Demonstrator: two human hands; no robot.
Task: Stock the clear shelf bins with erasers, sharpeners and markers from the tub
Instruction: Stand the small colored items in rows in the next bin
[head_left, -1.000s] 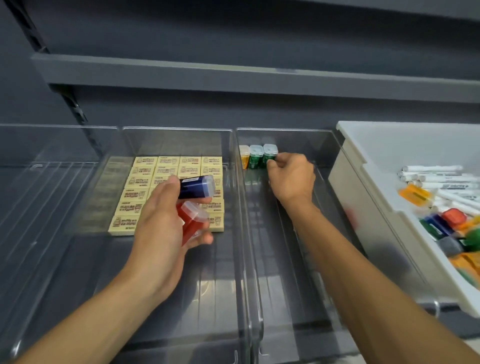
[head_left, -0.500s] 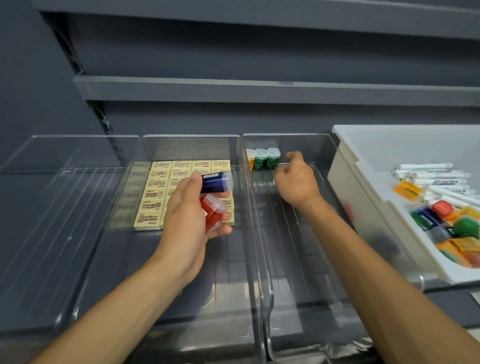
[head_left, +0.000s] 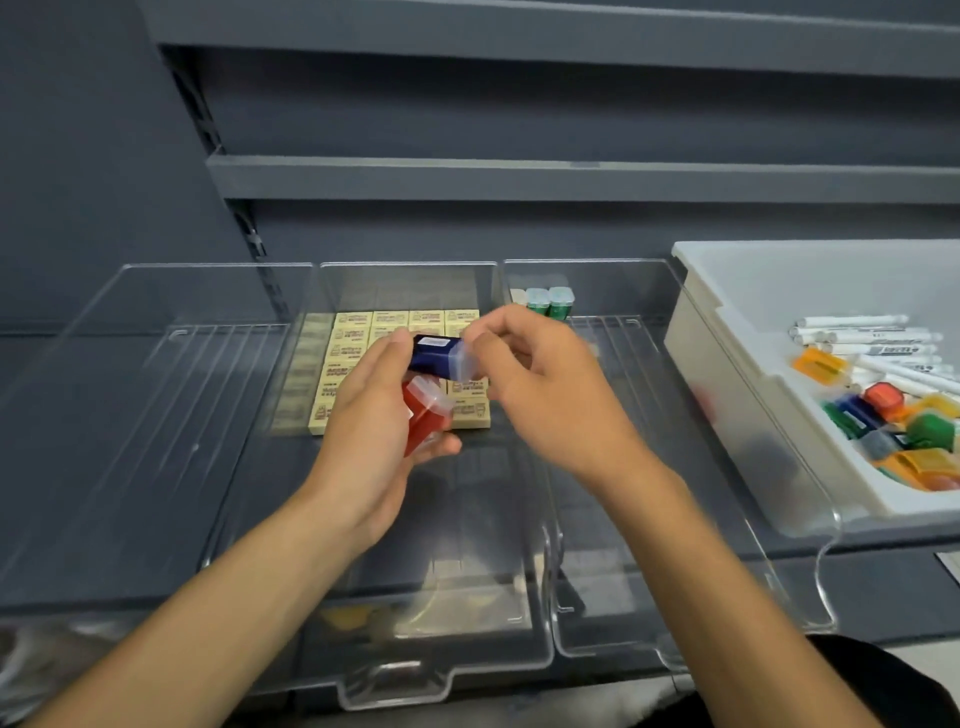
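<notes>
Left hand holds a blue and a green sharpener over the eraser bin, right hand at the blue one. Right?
No: head view shows the left hand holding a blue sharpener and a red sharpener, not green. The eraser bin and right hand are as stated.

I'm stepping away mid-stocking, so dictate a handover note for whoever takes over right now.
Left hand grips a blue plastic sharpener and a red plastic sharpener; right hand pinches the blue one's clear cap.
Done: yellow block erasers lie in the middle clear bin; green sharpeners stand at the back of the right clear bin.
To do: both held sharpeners, plus white markers and coloured sharpeners in the white tub.
</notes>
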